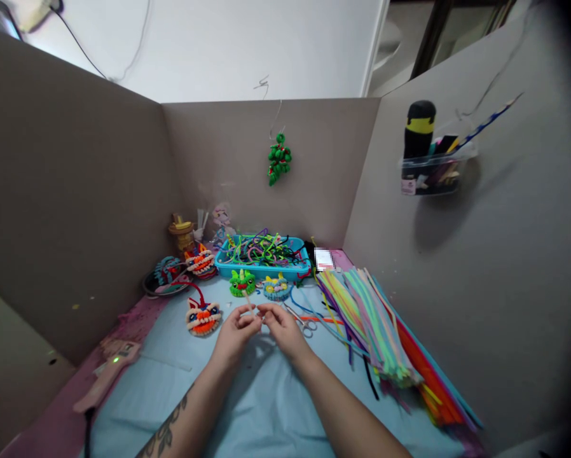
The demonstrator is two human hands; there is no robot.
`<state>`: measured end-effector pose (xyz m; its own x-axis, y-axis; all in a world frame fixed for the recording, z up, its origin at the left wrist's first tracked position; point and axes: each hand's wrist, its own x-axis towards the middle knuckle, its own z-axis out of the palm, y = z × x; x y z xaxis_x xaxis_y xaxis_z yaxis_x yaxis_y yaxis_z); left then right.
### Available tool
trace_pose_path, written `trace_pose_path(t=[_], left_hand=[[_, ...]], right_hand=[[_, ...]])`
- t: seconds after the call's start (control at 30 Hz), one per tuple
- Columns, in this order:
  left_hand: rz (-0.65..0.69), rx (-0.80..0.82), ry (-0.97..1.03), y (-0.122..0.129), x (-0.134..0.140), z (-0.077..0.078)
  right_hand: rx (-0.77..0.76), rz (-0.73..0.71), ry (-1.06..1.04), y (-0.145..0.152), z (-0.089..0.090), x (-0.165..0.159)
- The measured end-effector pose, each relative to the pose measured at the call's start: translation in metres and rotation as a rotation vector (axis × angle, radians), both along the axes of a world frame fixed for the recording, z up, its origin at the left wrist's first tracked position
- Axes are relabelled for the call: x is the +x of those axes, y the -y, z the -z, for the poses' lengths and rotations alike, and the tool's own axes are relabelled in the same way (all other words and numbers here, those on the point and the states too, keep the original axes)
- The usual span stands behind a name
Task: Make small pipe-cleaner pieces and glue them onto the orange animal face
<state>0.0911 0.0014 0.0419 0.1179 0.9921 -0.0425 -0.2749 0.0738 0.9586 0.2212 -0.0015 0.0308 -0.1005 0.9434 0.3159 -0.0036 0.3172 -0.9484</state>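
My left hand (238,327) and my right hand (282,326) meet over the blue cloth, fingertips pinched close together. A short pale cream pipe cleaner (247,299) sticks up from between the left fingers. Its lower end is hidden by the fingertips, where my right hand seems to grip it too. Just beyond the hands sit a green pipe-cleaner animal head (242,284) and a blue and yellow one (276,287). To the left lies an orange and cream lion head (203,318) with a red stem. Scissors (308,328) rest beside my right hand.
A blue tray (261,271) of tangled pipe cleaners stands at the back. Bundled pastel pipe cleaners (374,324) lie on the right. A pink glue gun (110,375), its green light lit, is at left. Grey panels enclose the table; a small bin (431,175) hangs right.
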Motion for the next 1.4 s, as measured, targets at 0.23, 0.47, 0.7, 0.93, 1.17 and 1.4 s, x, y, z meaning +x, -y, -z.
trace_pose_path(t=[0.23, 0.47, 0.7, 0.93, 1.17, 1.4], left_hand=[[-0.002, -0.07, 0.078, -0.002, -0.005, 0.007], [-0.064, 0.041, -0.076, -0.003, -0.01, 0.01], [-0.17, -0.005, 0.19, -0.007, -0.012, 0.008], [-0.187, -0.07, 0.415, -0.019, -0.034, 0.001], [-0.154, -0.129, 0.405, -0.008, -0.037, 0.0], [-0.195, -0.152, 0.361, -0.002, -0.037, 0.0]], right_hand=[[-0.23, -0.106, -0.175, -0.003, 0.007, -0.008], [-0.189, -0.048, 0.002, -0.003, 0.007, -0.007], [-0.163, -0.025, 0.122, 0.0, 0.011, -0.007], [-0.057, 0.279, 0.08, -0.051, -0.033, 0.02], [-0.104, 0.726, 0.727, -0.124, -0.073, 0.038], [0.14, 0.274, 0.772, -0.064, -0.035, -0.007]])
